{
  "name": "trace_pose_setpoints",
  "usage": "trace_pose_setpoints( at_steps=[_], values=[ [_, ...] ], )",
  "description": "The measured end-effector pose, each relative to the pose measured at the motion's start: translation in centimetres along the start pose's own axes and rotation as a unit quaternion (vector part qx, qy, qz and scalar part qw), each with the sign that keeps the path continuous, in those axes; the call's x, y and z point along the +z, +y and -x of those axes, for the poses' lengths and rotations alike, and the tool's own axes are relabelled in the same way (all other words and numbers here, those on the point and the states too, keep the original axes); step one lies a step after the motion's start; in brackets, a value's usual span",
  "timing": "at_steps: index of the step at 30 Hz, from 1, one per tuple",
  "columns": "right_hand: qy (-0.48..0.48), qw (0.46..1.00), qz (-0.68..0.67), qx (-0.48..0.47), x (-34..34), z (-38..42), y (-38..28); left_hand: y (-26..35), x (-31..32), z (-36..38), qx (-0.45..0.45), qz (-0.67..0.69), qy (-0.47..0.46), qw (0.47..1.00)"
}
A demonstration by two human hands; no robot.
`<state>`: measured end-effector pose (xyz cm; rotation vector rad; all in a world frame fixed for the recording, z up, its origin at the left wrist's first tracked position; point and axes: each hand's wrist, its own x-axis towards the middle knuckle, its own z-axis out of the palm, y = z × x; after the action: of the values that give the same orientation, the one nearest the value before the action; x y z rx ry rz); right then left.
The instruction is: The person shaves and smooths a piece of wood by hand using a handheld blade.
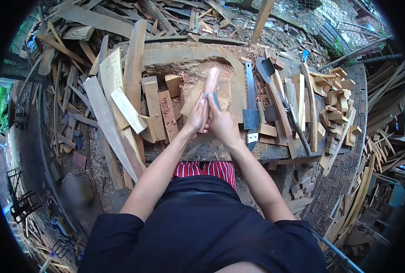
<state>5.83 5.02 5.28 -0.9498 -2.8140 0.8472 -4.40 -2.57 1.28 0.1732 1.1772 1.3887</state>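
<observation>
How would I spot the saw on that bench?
On the workbench, look to the outer side of the right hand. The saw lies there, its long, narrow blade running away from the person. Its toothed edge sets it apart from the dark, rounded tool beside it.

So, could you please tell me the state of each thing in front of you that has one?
Wood piece: held, far end rounded.
Left hand: gripping the wood piece's near end.
Right hand: closed at a dark strip.
Saw: lying down, not held.
Workbench: littered with shavings and offcuts.
</observation>
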Motion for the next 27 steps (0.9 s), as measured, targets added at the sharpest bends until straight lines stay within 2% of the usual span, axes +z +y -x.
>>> trace_pose_setpoints(
  at_steps=[1,3,6,8,9,10,11,13,16,18,19,20,21,25,27],
  values=[
    [0.000,1.000,0.014,0.025,-1.1,-1.0,-0.4,0.9,0.9,0.9,-0.018,-0.046,0.044,0.998],
    [0.023,0.998,0.034,0.053,-2.5,-5.1,0.2,0.7,1.2,1.0,-0.036,-0.029,0.051,0.998],
    [0.023,0.998,-0.010,0.066,-1.9,-3.9,-0.2,1.6,1.4,1.0,-0.039,-0.018,0.063,0.997],
    [-0.018,0.999,-0.033,0.022,-1.0,-0.6,-0.2,1.5,0.9,1.1,-0.037,-0.013,0.029,0.999],
    [-0.022,0.999,-0.018,0.021,-1.1,-0.6,-0.3,1.4,0.9,1.0,-0.001,-0.002,0.019,1.000],
    [-0.025,1.000,-0.002,0.018,-1.4,-0.7,-0.4,1.4,0.8,0.9,-0.002,0.002,0.018,1.000],
    [-0.028,0.999,0.003,0.017,-1.8,-2.0,-0.2,1.2,0.8,0.9,-0.016,-0.024,0.037,0.999],
    [-0.008,0.996,0.048,0.080,-2.9,-6.9,0.6,1.2,1.4,1.2,-0.025,-0.039,0.056,0.997],
    [0.011,0.999,0.016,0.043,-2.7,-10.2,2.4,1.5,2.4,1.4,-0.013,-0.076,0.097,0.992],
    [0.023,0.997,-0.003,0.071,-1.9,-6.4,0.8,1.4,2.2,1.3,-0.015,-0.065,0.093,0.993],
    [-0.006,0.996,0.023,0.084,-1.9,-4.2,-0.5,1.0,2.3,1.3,-0.025,-0.060,0.085,0.994],
    [-0.036,0.994,0.047,0.096,-2.0,-2.7,-1.5,0.8,2.2,1.2,0.006,-0.074,0.086,0.994],
    [-0.026,0.995,0.028,0.094,-2.4,-2.3,-1.9,0.8,2.0,1.0,0.041,-0.090,0.088,0.991],
    [0.036,0.992,0.047,0.111,-1.9,-8.3,1.6,1.2,2.3,1.3,0.044,-0.103,0.077,0.991],
    [0.051,0.993,0.038,0.102,-1.3,-8.6,2.3,1.0,2.1,1.3,0.004,-0.087,0.084,0.993]
  ],
)
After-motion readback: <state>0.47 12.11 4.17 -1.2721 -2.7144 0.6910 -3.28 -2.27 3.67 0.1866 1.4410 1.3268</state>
